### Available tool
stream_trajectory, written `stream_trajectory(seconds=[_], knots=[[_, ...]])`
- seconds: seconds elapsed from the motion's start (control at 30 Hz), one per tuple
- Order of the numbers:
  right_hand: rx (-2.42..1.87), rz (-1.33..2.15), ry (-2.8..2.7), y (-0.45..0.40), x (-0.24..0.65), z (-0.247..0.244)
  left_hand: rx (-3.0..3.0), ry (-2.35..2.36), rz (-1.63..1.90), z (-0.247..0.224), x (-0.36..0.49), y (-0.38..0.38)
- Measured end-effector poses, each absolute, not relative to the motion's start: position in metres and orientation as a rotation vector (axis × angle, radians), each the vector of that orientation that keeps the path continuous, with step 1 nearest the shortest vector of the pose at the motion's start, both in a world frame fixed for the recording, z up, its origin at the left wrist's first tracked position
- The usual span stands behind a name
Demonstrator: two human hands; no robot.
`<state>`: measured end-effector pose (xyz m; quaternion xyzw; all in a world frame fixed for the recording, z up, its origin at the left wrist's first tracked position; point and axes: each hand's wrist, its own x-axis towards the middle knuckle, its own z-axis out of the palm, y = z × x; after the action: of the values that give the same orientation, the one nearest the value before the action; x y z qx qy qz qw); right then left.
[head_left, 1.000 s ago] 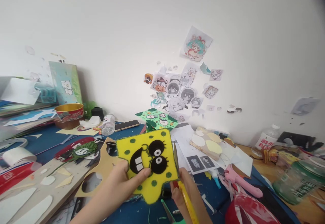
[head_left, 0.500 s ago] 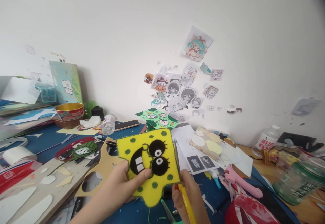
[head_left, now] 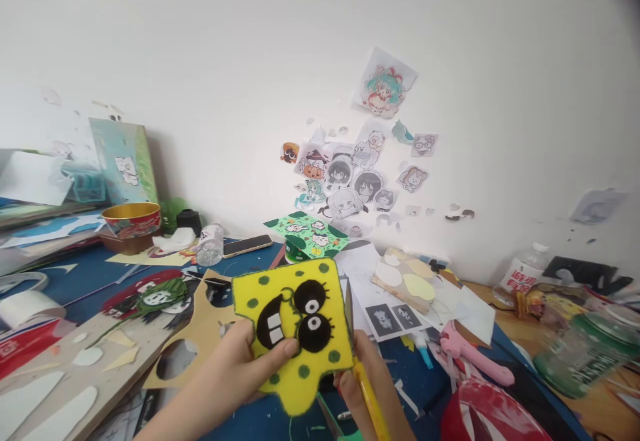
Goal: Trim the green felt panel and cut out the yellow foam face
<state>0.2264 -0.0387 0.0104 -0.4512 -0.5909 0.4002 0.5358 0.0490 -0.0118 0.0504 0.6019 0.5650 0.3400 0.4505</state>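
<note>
A yellow felt cartoon piece point(head_left: 245, 287) with green spots, big black-and-white eyes and a toothy mouth is turned on its side in front of me. My left hand point(head_left: 245, 357) grips its lower left part, thumb across the front by the mouth. Yellow-handled scissors point(head_left: 369, 397) sit in my right hand point(head_left: 377, 377), fingers wrapped round the handles. Their blades point up along the felt's right edge. Whether the blades touch the felt I cannot tell. Below the felt, another tool with green handles point(head_left: 333, 421) lies on the blue table, partly hidden.
On the right are a pink glue gun point(head_left: 477, 357), a red container point(head_left: 493, 414) and a green-lidded jar point(head_left: 587, 354). To the left lie a board point(head_left: 113, 354) with cut pieces and a red bowl point(head_left: 131, 221). Behind are a phone point(head_left: 247, 246) and printed sheets point(head_left: 363, 281).
The felt piece has shifted slightly down, and the scissors' blades stand a little farther from its right edge. Both hands keep their holds. The whole view has moved slightly.
</note>
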Motion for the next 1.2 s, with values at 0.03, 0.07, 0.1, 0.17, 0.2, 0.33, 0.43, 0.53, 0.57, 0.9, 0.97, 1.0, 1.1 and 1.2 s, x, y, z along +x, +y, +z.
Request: stream_trajectory(seconds=[0.03,0.07,0.1,0.17,0.2,0.33,0.43,0.53,0.57,0.9,0.97,1.0,1.1,1.2], knots=[[-1.083,0.963,-1.394,-0.039,0.226,0.011,1.486,1.395,0.842,0.050,0.049,-0.012],[-1.095,0.976,-1.380,-0.040,0.225,0.012,1.484,1.402,0.841,0.050,0.050,-0.013],[-1.105,0.987,-1.369,-0.041,0.223,0.014,1.481,1.412,0.837,0.049,0.050,-0.013],[-1.119,0.992,-1.359,-0.042,0.222,0.016,1.478,1.436,0.827,0.048,0.050,-0.013],[-1.126,0.989,-1.356,-0.043,0.221,0.017,1.476,1.445,0.824,0.048,0.049,-0.013],[-1.168,0.963,-1.362,-0.043,0.221,0.015,1.466,1.440,0.839,0.047,0.049,-0.014],[-1.153,0.972,-1.379,-0.041,0.223,0.011,1.469,1.409,0.860,0.048,0.049,-0.014],[-1.111,0.968,-1.402,-0.041,0.224,0.011,1.450,1.399,0.843,0.050,0.048,-0.014],[-1.115,0.975,-1.403,-0.042,0.224,0.013,1.446,1.395,0.822,0.051,0.047,-0.013],[-1.028,1.178,-1.341,-0.046,0.226,0.032,1.545,1.405,0.706,0.051,0.045,-0.011],[-1.055,1.178,-1.324,-0.047,0.226,0.033,1.556,1.411,0.691,0.049,0.044,-0.011],[-1.085,1.163,-1.321,-0.047,0.226,0.033,1.558,1.409,0.677,0.048,0.044,-0.010],[-1.162,1.092,-1.333,-0.048,0.226,0.032,1.557,1.404,0.677,0.048,0.045,-0.010],[-1.184,1.028,-1.358,-0.047,0.225,0.031,1.556,1.418,0.717,0.048,0.047,-0.011]])
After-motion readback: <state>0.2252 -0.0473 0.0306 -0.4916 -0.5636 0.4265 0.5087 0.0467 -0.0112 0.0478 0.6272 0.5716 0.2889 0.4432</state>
